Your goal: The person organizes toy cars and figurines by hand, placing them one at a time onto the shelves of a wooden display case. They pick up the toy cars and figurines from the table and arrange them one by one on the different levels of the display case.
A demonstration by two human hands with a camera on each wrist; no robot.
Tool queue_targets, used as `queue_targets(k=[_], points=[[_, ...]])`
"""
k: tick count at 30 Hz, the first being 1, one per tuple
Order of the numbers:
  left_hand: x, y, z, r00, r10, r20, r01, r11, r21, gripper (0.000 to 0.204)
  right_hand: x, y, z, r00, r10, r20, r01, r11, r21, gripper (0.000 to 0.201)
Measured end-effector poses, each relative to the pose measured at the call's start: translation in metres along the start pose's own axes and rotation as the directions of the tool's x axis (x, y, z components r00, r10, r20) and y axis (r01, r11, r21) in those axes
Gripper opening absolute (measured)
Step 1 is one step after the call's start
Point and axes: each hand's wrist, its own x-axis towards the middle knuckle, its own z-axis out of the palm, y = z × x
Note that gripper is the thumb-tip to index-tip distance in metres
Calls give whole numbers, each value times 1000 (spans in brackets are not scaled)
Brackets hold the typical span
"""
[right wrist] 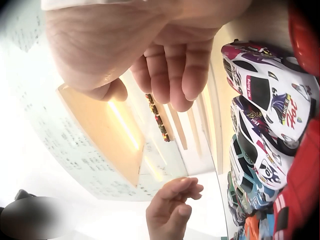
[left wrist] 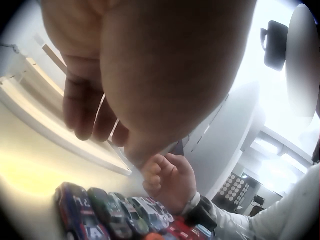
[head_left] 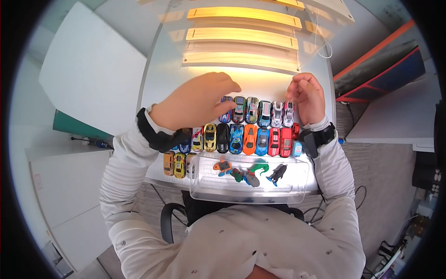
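Bright surface [head_left: 262, 86] carries toy cars [head_left: 250, 139] in rows. Near the far row's left and right ends, my left hand [head_left: 197, 100] and right hand [head_left: 309, 98] are empty, fingers relaxed; any touch should be gentle, keeping cars straight.

- Cars [head_left: 250, 139]: six visible in the upper row, at least nine across the middle row, three at the lower left; a hand and a sleeve hide some spots.
- Figures [head_left: 278, 174]: at least four at bottom centre, overlapping, so the exact number is unclear.
- Tray [head_left: 297, 184]: one, bottom centre.
- Slats [head_left: 241, 38]: three in full at top centre, more cut off above.
- Hands [head_left: 195, 100]: two, centre and right of centre.
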Motion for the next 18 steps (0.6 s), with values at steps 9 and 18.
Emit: queue_targets(k=[9, 18], points=[[-11, -2, 19, 996, -43, 82, 49, 996, -69, 37, 4, 5, -3, 999, 32, -2, -32, 997, -65, 14], [-12, -15, 22, 990, -84, 112, 91, 994, -58, 38, 4, 7, -3, 999, 42, 22, -40, 997, -71, 14]])
